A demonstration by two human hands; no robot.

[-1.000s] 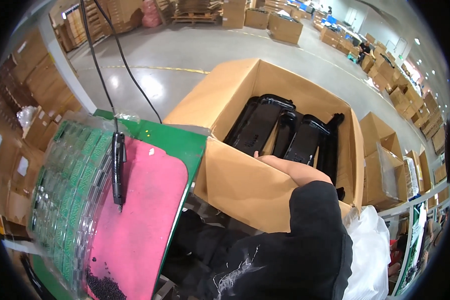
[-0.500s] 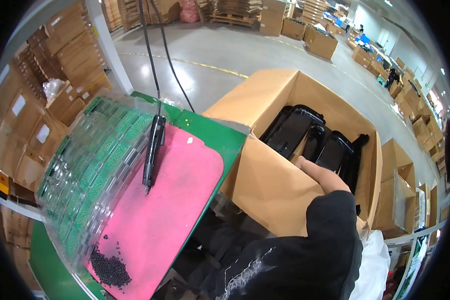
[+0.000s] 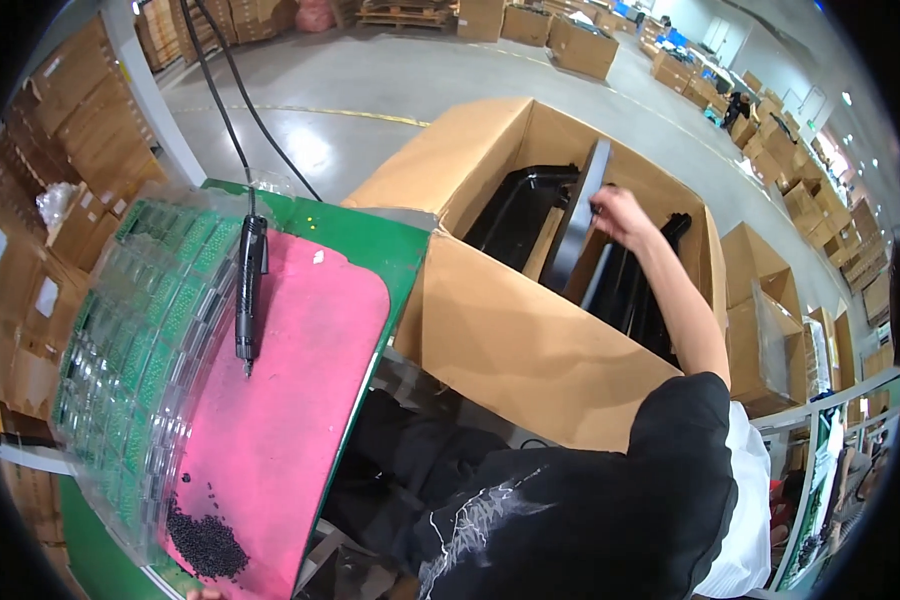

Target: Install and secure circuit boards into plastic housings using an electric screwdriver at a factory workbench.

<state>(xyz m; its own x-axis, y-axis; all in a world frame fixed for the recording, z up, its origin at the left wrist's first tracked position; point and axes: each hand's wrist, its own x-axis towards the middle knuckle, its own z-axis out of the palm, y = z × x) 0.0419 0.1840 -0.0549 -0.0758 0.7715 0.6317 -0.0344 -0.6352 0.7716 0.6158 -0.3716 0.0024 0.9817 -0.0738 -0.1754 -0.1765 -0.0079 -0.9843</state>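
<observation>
Our right hand [image 3: 622, 216] is pinching a black part [image 3: 575, 230] in the cardboard box [image 3: 530, 340]; left hand [image 3: 207, 594] barely shows, we can't tell its grip

One box [image 3: 520, 340] off the desk's [image 3: 410, 235] right edge, one panel [image 3: 578, 218] in one hand [image 3: 622, 217], one screwdriver [image 3: 251, 285], two cords [image 3: 211, 80] by the far edge, one mat [image 3: 280, 440], one heap [image 3: 208, 545] at its near-left corner!

Factory workshop | cartons [image 3: 90, 120] stacked | pallets [image 3: 405, 16] | corded screwdriver [image 3: 251, 290] | workbench [image 3: 390, 236]
</observation>
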